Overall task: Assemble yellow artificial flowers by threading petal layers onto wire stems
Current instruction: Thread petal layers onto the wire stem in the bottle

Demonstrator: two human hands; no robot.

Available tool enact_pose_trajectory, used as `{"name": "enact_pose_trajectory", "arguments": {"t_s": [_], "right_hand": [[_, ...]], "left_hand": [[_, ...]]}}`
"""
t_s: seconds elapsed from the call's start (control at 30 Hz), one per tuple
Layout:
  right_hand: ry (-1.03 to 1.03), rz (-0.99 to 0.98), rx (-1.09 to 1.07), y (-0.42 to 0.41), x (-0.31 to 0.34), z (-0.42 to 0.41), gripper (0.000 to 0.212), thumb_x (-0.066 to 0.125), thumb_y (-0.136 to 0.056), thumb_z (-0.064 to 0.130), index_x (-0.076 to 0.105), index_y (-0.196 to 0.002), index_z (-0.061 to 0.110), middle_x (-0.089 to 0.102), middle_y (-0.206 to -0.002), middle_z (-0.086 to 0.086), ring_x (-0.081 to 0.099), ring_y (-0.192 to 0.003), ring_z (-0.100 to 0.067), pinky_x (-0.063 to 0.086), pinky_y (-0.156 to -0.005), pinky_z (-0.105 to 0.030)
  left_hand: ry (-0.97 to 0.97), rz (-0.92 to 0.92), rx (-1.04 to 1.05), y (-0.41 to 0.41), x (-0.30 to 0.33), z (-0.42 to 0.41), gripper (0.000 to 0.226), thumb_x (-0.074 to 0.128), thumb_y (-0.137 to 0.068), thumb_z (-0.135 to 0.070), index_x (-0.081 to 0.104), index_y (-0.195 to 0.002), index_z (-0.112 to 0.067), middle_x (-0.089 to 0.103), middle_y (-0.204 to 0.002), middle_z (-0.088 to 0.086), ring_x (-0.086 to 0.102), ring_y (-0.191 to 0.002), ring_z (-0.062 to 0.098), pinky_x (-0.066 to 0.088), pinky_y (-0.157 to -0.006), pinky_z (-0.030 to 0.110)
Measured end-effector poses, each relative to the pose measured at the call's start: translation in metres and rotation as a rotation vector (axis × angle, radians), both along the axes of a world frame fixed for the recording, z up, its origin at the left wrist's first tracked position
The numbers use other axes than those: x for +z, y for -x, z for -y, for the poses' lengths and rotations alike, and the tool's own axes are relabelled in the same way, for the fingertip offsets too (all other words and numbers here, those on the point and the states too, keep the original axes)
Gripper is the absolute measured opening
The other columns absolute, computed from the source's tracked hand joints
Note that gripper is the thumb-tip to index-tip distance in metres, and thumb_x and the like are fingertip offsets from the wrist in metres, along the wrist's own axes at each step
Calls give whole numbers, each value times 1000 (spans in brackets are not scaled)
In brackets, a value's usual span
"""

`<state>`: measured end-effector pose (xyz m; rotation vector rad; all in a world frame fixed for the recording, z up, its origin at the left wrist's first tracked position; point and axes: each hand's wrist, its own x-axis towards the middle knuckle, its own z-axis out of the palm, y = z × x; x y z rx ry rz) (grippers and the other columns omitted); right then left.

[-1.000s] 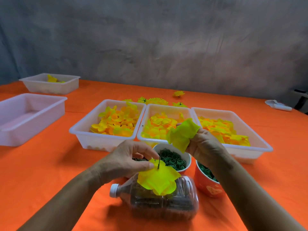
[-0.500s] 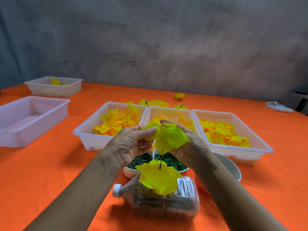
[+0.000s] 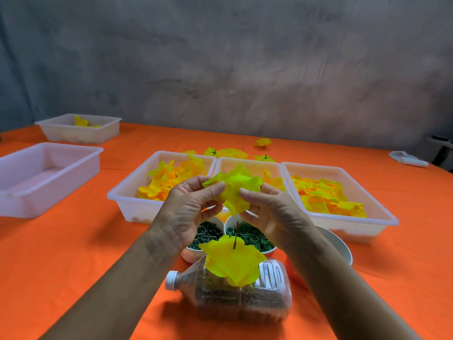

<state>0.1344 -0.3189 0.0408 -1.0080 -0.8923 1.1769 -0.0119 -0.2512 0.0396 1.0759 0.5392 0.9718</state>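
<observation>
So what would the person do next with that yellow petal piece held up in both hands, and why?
Probably lower it onto the thin dark wire stem. Both the left hand and the right hand pinch the yellow fabric petal layer spread out, roughly above that stem, whose tip pokes up bare through another yellow petal layer already threaded on it, above the clear plastic bottle.

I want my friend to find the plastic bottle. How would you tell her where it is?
Look at the orange table, at the edge nearest the person, between their two arms. The bottle lies on its side there, just in front of the bowls of green bits. It is the only clear thing with a white cap, and a yellow petal sits on top.
</observation>
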Motion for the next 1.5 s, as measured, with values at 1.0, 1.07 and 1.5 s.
{"name": "enact_pose_trajectory", "arguments": {"t_s": [1.0, 1.07, 1.5], "right_hand": [[54, 47, -87, 7, 20, 15, 63, 68, -60, 11, 57, -122, 6, 71, -94, -8, 69, -73, -20, 54, -79, -39], [5, 89, -94, 8, 26, 15, 56, 67, -61, 10, 59, -117, 6, 70, -93, -9, 69, -73, -20, 56, -72, -37], [78, 142, -73, 5, 20, 25, 56, 71, -58, 10, 63, -113, 3, 71, -96, -13, 70, -76, -22, 55, -79, -40]], "left_hand": [[-16, -128, -78, 6, 13, 6, 23, 70, -62, -14, 63, -83, -13, 68, -62, -2, 62, -51, 9, 51, -47, 20], [-47, -137, -57, 3, 17, 6, 21, 70, -66, -10, 62, -85, -14, 67, -60, -4, 61, -50, 7, 50, -48, 19], [1, -151, -123, 8, 8, 7, 26, 71, -59, -12, 63, -83, -12, 70, -64, 2, 66, -52, 12, 48, -43, 20]]}}
